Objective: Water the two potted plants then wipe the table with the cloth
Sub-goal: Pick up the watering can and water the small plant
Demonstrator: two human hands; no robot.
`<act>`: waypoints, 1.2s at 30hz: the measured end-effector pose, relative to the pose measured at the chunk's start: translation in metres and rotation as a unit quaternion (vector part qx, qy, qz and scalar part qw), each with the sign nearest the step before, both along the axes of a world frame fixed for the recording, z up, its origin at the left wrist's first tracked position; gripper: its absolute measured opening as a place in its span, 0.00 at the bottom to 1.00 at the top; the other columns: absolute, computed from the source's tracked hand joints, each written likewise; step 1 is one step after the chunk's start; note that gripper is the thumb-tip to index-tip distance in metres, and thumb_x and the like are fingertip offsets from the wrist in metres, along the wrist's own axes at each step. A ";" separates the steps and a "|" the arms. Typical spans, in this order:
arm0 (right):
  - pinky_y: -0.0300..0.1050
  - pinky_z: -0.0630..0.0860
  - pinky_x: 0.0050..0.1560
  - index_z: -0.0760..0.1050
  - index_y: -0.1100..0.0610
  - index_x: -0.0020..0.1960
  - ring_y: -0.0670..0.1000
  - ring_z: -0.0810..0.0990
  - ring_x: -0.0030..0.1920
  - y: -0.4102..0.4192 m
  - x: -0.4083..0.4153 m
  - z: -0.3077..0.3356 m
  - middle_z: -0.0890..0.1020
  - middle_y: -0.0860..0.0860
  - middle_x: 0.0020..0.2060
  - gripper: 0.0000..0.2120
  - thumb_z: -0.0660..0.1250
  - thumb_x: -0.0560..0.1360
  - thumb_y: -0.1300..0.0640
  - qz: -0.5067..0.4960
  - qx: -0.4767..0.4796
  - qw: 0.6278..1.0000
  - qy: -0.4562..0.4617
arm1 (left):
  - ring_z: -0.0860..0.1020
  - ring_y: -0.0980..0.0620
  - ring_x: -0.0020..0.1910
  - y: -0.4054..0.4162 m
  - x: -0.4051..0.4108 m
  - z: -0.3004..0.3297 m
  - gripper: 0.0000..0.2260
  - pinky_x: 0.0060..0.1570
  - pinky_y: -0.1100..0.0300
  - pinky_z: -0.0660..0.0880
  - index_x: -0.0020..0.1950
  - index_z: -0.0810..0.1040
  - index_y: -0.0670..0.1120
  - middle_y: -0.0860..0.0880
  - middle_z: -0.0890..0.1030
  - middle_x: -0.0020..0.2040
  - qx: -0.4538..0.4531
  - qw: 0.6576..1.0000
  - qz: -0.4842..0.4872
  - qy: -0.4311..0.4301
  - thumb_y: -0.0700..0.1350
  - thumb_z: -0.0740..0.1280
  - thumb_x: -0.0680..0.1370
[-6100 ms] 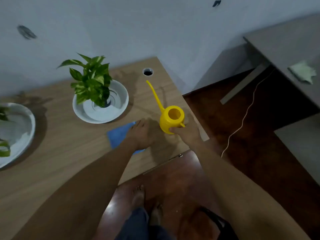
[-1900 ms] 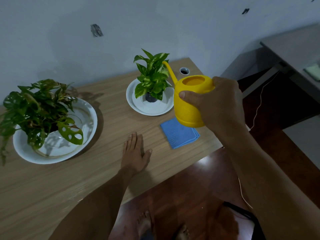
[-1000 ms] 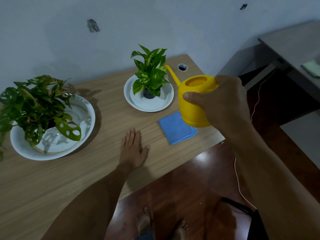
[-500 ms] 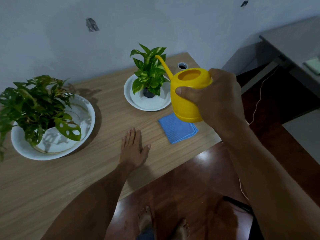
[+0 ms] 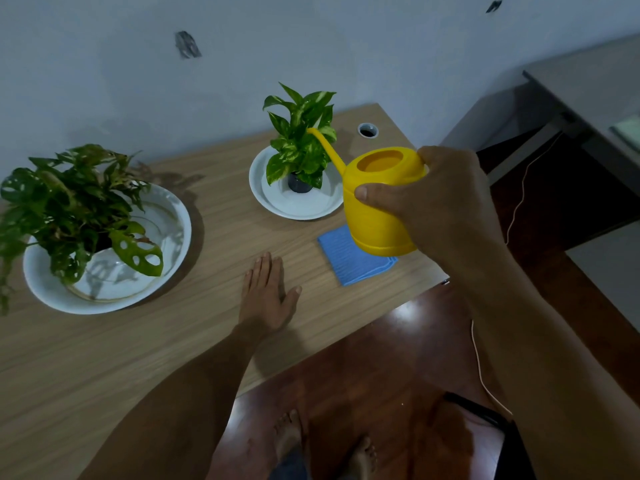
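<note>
My right hand (image 5: 436, 206) grips a yellow watering can (image 5: 375, 202) in the air above the table's right end. Its long spout reaches up-left into the leaves of the small potted plant (image 5: 301, 140), which stands in a white dish (image 5: 298, 206). A folded blue cloth (image 5: 349, 263) lies on the wood just below the can, partly hidden by it. The bigger plant with holed leaves (image 5: 69, 206) sits in a wide white bowl (image 5: 166, 244) at the left. My left hand (image 5: 266, 296) rests flat on the table (image 5: 214, 271), fingers apart, between the bowl and the cloth.
A round cable hole (image 5: 367, 130) is in the table's far right corner. The wall runs close behind the plants. A second grey desk (image 5: 588, 84) stands at the right, with a thin cord (image 5: 516, 216) trailing over the dark red floor. My bare feet (image 5: 287, 434) show below the table edge.
My right hand lifted the can off the table and carried it toward the small plant; over the last second the spout tip has swung left into its leaves. The left hand left the cloth and lies flat.
</note>
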State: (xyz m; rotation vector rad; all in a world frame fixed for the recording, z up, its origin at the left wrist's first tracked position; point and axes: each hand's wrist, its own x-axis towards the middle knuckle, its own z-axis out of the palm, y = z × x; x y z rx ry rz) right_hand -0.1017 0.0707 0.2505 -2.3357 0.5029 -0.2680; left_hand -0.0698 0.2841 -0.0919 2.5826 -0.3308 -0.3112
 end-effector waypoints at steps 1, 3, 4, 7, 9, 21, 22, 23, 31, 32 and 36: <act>0.39 0.67 0.32 0.76 0.52 0.42 0.40 0.74 0.34 -0.001 -0.001 0.000 0.77 0.44 0.34 0.21 0.81 0.65 0.40 -0.005 -0.002 1.000 -0.001 | 0.44 0.47 0.84 0.000 0.000 0.000 0.38 0.81 0.50 0.39 0.85 0.49 0.47 0.45 0.47 0.86 -0.001 1.000 -0.001 -0.002 0.65 0.57 0.82; 0.39 0.68 0.32 0.77 0.54 0.44 0.40 0.74 0.34 -0.003 -0.001 -0.002 0.78 0.45 0.35 0.21 0.81 0.65 0.40 -0.016 -0.005 1.000 -0.008 | 0.44 0.46 0.84 0.001 0.000 -0.001 0.38 0.81 0.49 0.40 0.85 0.50 0.47 0.45 0.47 0.86 -0.001 1.000 -0.003 -0.004 0.65 0.57 0.82; 0.38 0.68 0.32 0.78 0.55 0.45 0.40 0.75 0.35 -0.003 -0.002 -0.002 0.78 0.45 0.36 0.22 0.81 0.65 0.40 -0.021 -0.005 1.000 -0.012 | 0.44 0.46 0.84 0.001 0.000 -0.001 0.38 0.81 0.49 0.40 0.85 0.50 0.47 0.45 0.47 0.86 0.001 1.000 -0.003 -0.005 0.65 0.56 0.82; 0.36 0.66 0.32 0.79 0.56 0.50 0.44 0.76 0.37 -0.005 -0.001 -0.003 0.80 0.48 0.41 0.24 0.80 0.66 0.40 -0.033 -0.005 0.999 -0.023 | 0.44 0.46 0.84 0.001 0.001 -0.001 0.39 0.81 0.50 0.39 0.85 0.50 0.46 0.45 0.47 0.86 0.009 1.000 -0.006 -0.008 0.66 0.55 0.81; 0.36 0.66 0.33 0.80 0.57 0.52 0.47 0.77 0.40 -0.004 0.000 -0.003 0.81 0.51 0.45 0.26 0.80 0.66 0.39 -0.039 -0.006 0.999 -0.033 | 0.43 0.46 0.84 0.001 0.001 0.000 0.39 0.80 0.51 0.37 0.85 0.50 0.46 0.45 0.47 0.86 0.010 1.000 -0.007 -0.006 0.67 0.54 0.81; 0.35 0.68 0.36 0.80 0.54 0.53 0.50 0.80 0.48 0.009 0.006 -0.010 0.83 0.49 0.49 0.27 0.80 0.65 0.37 -0.033 0.011 0.998 -0.047 | 0.41 0.48 0.84 0.002 0.003 -0.002 0.38 0.81 0.50 0.38 0.85 0.47 0.48 0.47 0.44 0.86 0.007 1.000 -0.006 0.011 0.67 0.55 0.82; 0.36 0.69 0.36 0.80 0.54 0.53 0.50 0.81 0.48 0.010 0.006 -0.012 0.83 0.49 0.49 0.27 0.80 0.64 0.37 -0.033 0.010 0.998 -0.046 | 0.41 0.49 0.84 0.002 0.003 -0.003 0.38 0.81 0.50 0.38 0.85 0.48 0.48 0.47 0.44 0.86 0.007 1.000 -0.006 0.011 0.67 0.54 0.81; 0.36 0.69 0.36 0.80 0.53 0.53 0.51 0.81 0.48 0.009 0.007 -0.014 0.83 0.50 0.49 0.26 0.80 0.64 0.37 -0.031 0.010 0.998 -0.045 | 0.41 0.49 0.84 0.002 0.003 -0.004 0.38 0.81 0.50 0.38 0.85 0.48 0.49 0.47 0.44 0.86 0.007 1.000 -0.006 0.011 0.67 0.54 0.81; 0.41 0.69 0.41 0.80 0.54 0.52 0.52 0.80 0.48 -0.001 0.003 -0.018 0.83 0.51 0.49 0.26 0.79 0.65 0.36 -0.013 -0.010 0.999 -0.039 | 0.42 0.48 0.84 0.001 0.003 -0.002 0.39 0.81 0.49 0.39 0.85 0.48 0.48 0.47 0.44 0.86 0.010 1.000 -0.006 0.008 0.66 0.55 0.81; 0.42 0.70 0.43 0.80 0.55 0.53 0.53 0.81 0.49 -0.003 0.004 -0.019 0.83 0.52 0.50 0.27 0.79 0.65 0.36 -0.011 -0.016 0.999 -0.040 | 0.42 0.47 0.84 0.001 0.003 -0.002 0.39 0.81 0.49 0.39 0.85 0.48 0.48 0.46 0.45 0.86 0.011 1.000 -0.006 0.007 0.67 0.55 0.81; 0.48 0.73 0.47 0.78 0.57 0.53 0.58 0.80 0.54 -0.012 0.007 -0.025 0.82 0.54 0.52 0.30 0.78 0.65 0.35 -0.008 -0.015 0.999 -0.050 | 0.41 0.48 0.84 0.000 0.003 -0.001 0.39 0.81 0.50 0.38 0.85 0.47 0.48 0.46 0.43 0.85 0.029 0.999 -0.009 0.016 0.67 0.55 0.82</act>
